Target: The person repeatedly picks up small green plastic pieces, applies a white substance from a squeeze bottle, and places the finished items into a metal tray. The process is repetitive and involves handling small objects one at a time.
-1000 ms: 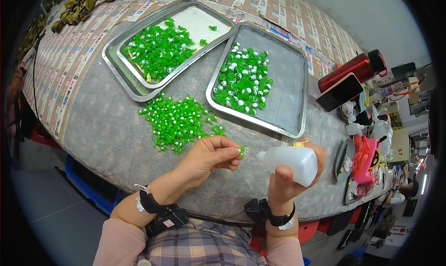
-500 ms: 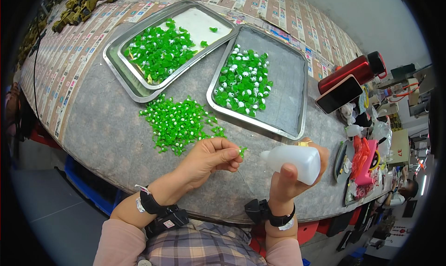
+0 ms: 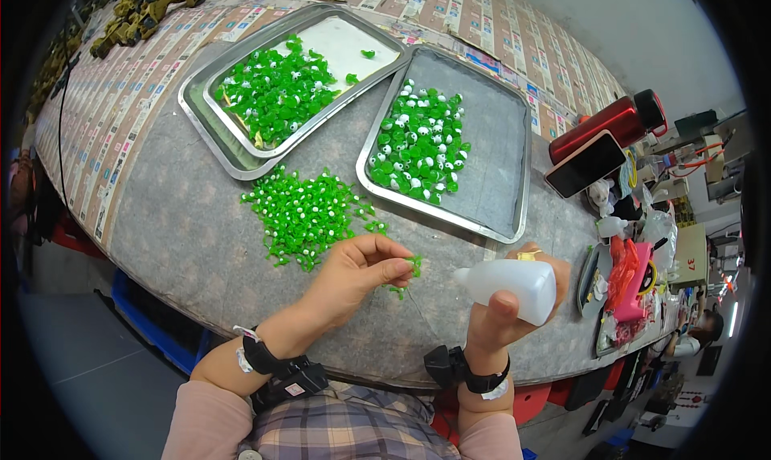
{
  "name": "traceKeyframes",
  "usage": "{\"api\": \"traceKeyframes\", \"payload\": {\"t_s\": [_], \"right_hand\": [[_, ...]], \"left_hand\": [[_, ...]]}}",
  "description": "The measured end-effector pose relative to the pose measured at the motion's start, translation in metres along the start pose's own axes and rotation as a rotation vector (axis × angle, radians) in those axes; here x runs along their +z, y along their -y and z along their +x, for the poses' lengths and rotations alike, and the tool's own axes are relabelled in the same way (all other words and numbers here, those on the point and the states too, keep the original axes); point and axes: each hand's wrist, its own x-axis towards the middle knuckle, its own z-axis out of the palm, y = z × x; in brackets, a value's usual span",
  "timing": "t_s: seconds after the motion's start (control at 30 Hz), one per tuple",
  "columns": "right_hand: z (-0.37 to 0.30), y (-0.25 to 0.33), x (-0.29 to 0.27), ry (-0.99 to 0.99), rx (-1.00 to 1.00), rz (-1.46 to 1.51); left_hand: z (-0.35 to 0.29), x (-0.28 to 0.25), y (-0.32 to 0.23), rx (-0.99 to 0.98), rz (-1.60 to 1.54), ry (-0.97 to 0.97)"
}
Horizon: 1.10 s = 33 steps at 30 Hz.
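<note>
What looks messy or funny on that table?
Maybe the loose heap of tiny green, white-dotted, plastic-looking pieces: it lies straight on the grey, cloth-like table cover, while the bigger, round green-and-white pieces sit in rectangular silver metal trays. I see nothing broken.

I pinch a small green piece [image 3: 416, 262]; apart from it, I hold a whitish bottle [image 3: 522, 286] sideways, nozzle [image 3: 462, 276] leftward.

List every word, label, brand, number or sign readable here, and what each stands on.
Pale box: a short dark number, not copied here.
Patterned table covering: repeated print, too small to read.
Left wrist device: small label, too small to read.
White squeeze bottle: no print visible.
</note>
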Motion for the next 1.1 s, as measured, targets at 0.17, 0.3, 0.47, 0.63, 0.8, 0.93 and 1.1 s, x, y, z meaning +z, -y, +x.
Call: {"api": "traceKeyframes", "payload": {"t_s": [0.17,0.3,0.47,0.63,0.8,0.93,1.1], "right_hand": [[0.000,-0.002,0.002,0.043,-0.034,-0.023],[-0.002,-0.001,0.002,0.064,-0.001,-0.020],[-0.001,0.002,0.004,0.096,0.011,-0.058],[0.005,0.001,0.000,-0.231,0.053,-0.029],[0.041,-0.017,-0.040,-0.174,0.302,0.058],[0.036,-0.065,-0.080,-0.027,0.497,-0.034],[0.008,-0.106,-0.113,0.038,0.556,-0.133]], "left_hand": [[-0.001,0.002,-0.001,0.058,0.051,-0.010],[-0.002,0.002,-0.002,0.066,0.047,-0.016],[-0.003,0.003,-0.003,0.065,0.050,-0.024],[-0.002,0.003,-0.005,0.054,0.053,-0.028],[-0.001,0.001,-0.002,0.051,0.057,-0.067],[0.000,0.002,-0.001,0.049,0.022,-0.072],[0.000,0.003,0.000,0.045,-0.004,-0.053]]}}
